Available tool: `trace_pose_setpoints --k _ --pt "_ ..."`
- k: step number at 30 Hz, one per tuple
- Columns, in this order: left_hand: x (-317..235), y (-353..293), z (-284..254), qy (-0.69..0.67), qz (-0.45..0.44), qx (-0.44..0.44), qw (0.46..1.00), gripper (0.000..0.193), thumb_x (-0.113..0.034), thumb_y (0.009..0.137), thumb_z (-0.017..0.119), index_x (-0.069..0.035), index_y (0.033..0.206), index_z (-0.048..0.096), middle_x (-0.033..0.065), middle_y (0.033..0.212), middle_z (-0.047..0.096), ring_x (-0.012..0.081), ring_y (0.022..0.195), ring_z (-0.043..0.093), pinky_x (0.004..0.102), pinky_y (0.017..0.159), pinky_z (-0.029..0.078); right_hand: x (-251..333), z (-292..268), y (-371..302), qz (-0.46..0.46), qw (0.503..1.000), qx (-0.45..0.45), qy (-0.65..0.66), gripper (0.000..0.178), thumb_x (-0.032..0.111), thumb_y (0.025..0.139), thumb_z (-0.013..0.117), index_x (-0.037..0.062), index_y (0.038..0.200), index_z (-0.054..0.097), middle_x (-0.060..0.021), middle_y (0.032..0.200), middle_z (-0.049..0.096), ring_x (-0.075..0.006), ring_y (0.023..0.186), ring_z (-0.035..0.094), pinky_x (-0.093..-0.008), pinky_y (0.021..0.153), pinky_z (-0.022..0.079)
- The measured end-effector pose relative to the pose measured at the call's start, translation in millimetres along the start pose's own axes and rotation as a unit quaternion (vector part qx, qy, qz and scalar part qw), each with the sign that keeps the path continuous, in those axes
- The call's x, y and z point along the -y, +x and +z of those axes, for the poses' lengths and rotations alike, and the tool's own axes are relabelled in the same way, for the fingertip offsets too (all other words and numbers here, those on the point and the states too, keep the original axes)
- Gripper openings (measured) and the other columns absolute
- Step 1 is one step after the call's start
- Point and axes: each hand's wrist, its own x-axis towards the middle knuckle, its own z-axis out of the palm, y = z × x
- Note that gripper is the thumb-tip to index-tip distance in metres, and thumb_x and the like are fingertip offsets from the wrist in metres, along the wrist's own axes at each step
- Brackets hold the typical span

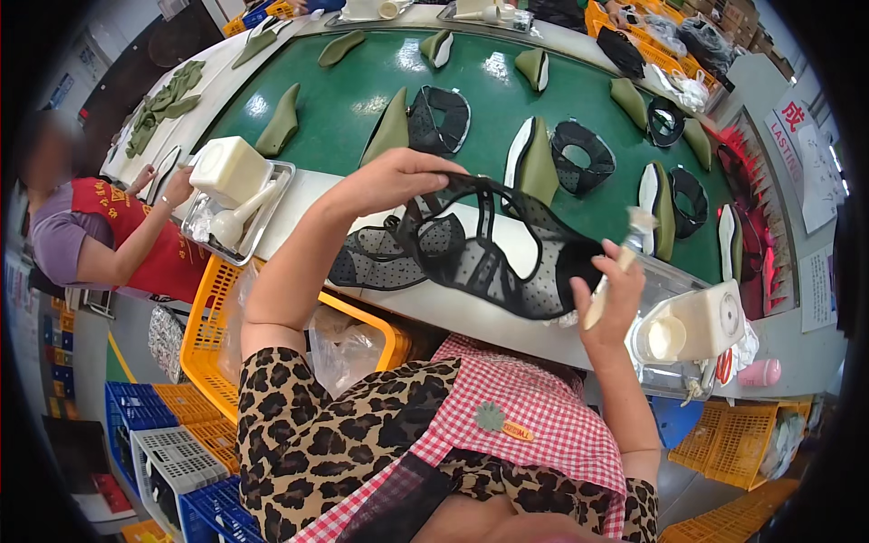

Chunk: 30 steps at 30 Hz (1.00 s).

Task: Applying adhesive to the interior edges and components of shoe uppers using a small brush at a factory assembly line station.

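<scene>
Green belt [362, 100]; left hand [398, 178] lifts one black mesh upper [507, 258], right hand [611, 294] one brush [625, 249].

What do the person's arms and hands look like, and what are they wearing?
Both forearms are bare, with no gloves on the left hand or the right hand. Short leopard-print sleeves cover the upper arms, under a red-and-white checked apron.
</scene>
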Motion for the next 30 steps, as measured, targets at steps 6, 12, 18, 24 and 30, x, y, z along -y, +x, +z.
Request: trace_pose_setpoints --k 6,12,18,24,30 --pt "-8 -11 23 -0.088 -0.107 0.112 0.984 0.033 -0.009 0.094 0.061 0.001 0.126 0.065 -0.0003 0.102 0.070 0.0060 0.088 0.060 0.0224 0.077 0.050 6 -28 -34 0.187 0.972 0.040 0.140 0.033 -0.004 0.081 0.070 0.0049 0.110 0.058 -0.0115 0.102 0.062 -0.0245 0.089 0.061 -0.0289 0.081 0.048" --pt "-26 -18 25 -0.157 -0.069 0.155 0.973 0.038 -0.010 0.092 0.060 -0.002 0.129 0.063 0.0033 0.104 0.071 0.0081 0.074 0.064 0.0228 0.064 0.052 20 -58 -35 0.253 0.944 0.032 0.210 0.023 -0.002 0.086 0.067 0.0035 0.106 0.059 -0.0031 0.094 0.058 -0.0128 0.086 0.054 -0.0255 0.080 0.044" --pt "-18 -44 50 -0.566 0.012 0.189 0.802 0.045 -0.024 0.101 0.047 0.013 0.127 0.052 0.0302 0.109 0.067 0.0244 0.068 0.071 0.0254 0.057 0.057 38 -85 -36 0.358 0.832 -0.043 0.422 0.028 -0.005 0.082 0.067 0.0048 0.107 0.058 -0.0003 0.095 0.057 -0.0074 0.083 0.050 -0.0221 0.079 0.042" --pt "57 -25 215 -0.467 -0.102 0.217 0.851 0.040 -0.012 0.096 0.057 0.003 0.133 0.051 0.0200 0.121 0.061 0.0236 0.091 0.069 0.0362 0.075 0.060 35 -77 -77 0.357 0.878 0.030 0.318 0.026 -0.007 0.082 0.066 0.0059 0.104 0.059 0.0005 0.095 0.057 -0.0086 0.083 0.051 -0.0226 0.079 0.043" --pt "56 -12 205 -0.592 0.011 0.381 0.710 0.039 -0.020 0.097 0.056 0.005 0.128 0.053 0.0221 0.119 0.061 0.0225 0.087 0.070 0.0383 0.063 0.063 12 -92 -96 0.381 0.842 -0.034 0.381 0.027 -0.006 0.083 0.065 0.0046 0.106 0.056 -0.0014 0.096 0.057 -0.0082 0.083 0.052 -0.0221 0.078 0.043"
